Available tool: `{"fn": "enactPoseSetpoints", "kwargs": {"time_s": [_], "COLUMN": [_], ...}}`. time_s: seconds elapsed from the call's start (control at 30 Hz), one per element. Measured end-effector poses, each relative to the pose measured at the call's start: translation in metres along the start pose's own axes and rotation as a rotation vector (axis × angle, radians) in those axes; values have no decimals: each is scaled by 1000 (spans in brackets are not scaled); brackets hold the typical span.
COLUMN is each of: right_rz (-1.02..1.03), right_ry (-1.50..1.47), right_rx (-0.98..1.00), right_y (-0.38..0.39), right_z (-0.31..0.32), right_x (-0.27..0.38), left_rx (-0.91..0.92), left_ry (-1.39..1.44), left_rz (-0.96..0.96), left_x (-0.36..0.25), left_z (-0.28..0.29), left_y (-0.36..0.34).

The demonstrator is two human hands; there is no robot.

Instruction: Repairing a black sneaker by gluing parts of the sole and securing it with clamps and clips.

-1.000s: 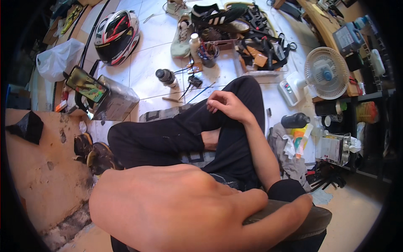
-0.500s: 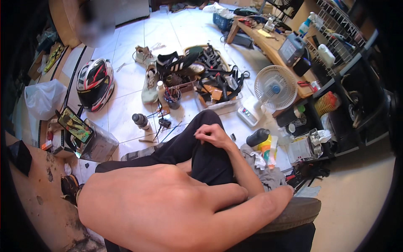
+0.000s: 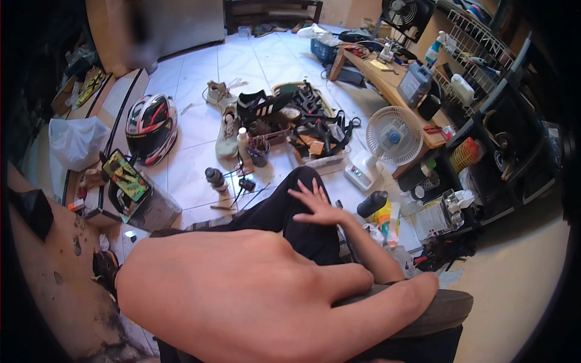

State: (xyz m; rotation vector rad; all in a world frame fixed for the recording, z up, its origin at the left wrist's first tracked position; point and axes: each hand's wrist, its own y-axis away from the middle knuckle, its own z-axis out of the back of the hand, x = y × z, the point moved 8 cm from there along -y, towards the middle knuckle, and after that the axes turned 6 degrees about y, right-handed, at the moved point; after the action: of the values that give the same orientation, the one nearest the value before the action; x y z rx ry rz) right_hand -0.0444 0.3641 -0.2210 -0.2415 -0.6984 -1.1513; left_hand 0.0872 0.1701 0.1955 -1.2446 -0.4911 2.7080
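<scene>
Uncurling since the earlier frame, the right hand [image 3: 318, 207] is now spreading its fingers, released, over the dark-trousered knee [image 3: 307, 180] just right of the frame's centre. Filling the lower middle, the left hand [image 3: 254, 284] is bending its digits over a dark rounded object [image 3: 451, 311] at lower right; its palm side is facing away, so whether it is grasping cannot be told. Near the right forearm, a black bottle [image 3: 371, 204] and a yellow packet [image 3: 384, 219] are showing. Farther up, a white fan [image 3: 394, 138] is standing near a wooden tabletop [image 3: 387, 81]. At left, a helmet [image 3: 151, 130] is resting on the tiled floor [image 3: 192, 151].
</scene>
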Motion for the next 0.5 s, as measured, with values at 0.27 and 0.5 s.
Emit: {"fn": "enactPoseSetpoints", "kwargs": {"time_s": [0.27, 0.5], "right_rz": [40, 237], "right_ry": [-568, -143], "right_rx": [-246, 90], "right_y": [5, -6], "right_z": [22, 43], "right_x": [-37, 8], "left_rx": [-198, -34], "left_ry": [-251, 333], "left_rz": [-85, 408], "left_x": [15, 148], "left_z": [-6, -38], "left_y": [20, 84]}}
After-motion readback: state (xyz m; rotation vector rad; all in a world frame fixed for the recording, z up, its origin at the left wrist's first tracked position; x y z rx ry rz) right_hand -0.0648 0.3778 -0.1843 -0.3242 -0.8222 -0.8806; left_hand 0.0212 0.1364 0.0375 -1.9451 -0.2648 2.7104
